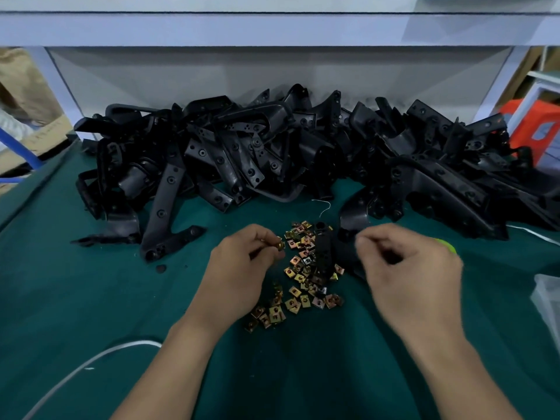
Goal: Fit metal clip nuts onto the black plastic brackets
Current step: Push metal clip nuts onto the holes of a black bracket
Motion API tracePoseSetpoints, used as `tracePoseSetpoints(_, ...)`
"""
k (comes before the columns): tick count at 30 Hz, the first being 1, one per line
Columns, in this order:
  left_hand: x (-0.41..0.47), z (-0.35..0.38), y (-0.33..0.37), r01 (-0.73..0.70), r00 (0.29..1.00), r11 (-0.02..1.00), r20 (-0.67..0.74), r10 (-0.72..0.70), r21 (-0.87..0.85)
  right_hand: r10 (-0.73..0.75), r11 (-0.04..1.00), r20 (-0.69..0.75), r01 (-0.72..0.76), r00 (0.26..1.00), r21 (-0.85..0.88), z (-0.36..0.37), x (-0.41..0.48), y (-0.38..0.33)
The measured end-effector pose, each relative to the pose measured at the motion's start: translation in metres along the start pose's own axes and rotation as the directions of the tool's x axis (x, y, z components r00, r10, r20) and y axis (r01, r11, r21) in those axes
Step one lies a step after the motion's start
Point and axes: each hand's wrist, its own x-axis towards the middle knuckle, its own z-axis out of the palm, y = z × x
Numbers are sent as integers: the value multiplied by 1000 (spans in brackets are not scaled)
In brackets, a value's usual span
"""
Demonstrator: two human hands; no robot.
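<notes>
A heap of several brass-coloured clip nuts (pixel 298 277) lies on the green mat between my hands. One black plastic bracket (pixel 324 256) rests on that heap, just left of my right hand. My left hand (pixel 242 268) pinches a single clip nut (pixel 280 245) between thumb and fingertips, held just above the heap's left side. My right hand (pixel 409 268) is curled and blurred beside the bracket; whether it grips anything is unclear. A big pile of black brackets (pixel 288 153) fills the back of the table.
A white cable (pixel 91 363) curves across the mat at the lower left. A clear plastic box (pixel 548 298) sits at the right edge. Behind the pile stands a white shelf frame (pixel 272 31). An orange object (pixel 533 128) is at the far right.
</notes>
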Motion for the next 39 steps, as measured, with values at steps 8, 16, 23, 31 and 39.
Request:
tracePoseSetpoints(8,-6,4,14,-83,972,980,200,120,-183,49,894,352,-198,935,402,27,-19,-15)
tracePoseSetpoints(16,-9,4,19,-45,973,955,206,109,-292,56,879,329,-203,943,432,29,-19,-12)
tracePoseSetpoints(23,-13,12,20,37,994,911,108,8,-412,24,930,281,-125,959,346,31,-23,-14)
tracePoseSetpoints(31,-12,6,19,-11,992,919,112,60,-393,-45,960,273,-35,961,280,28,-23,-14)
tracePoseSetpoints(39,-12,5,21,-27,994,899,83,70,-437,-44,971,216,-9,975,239,25,-19,-12)
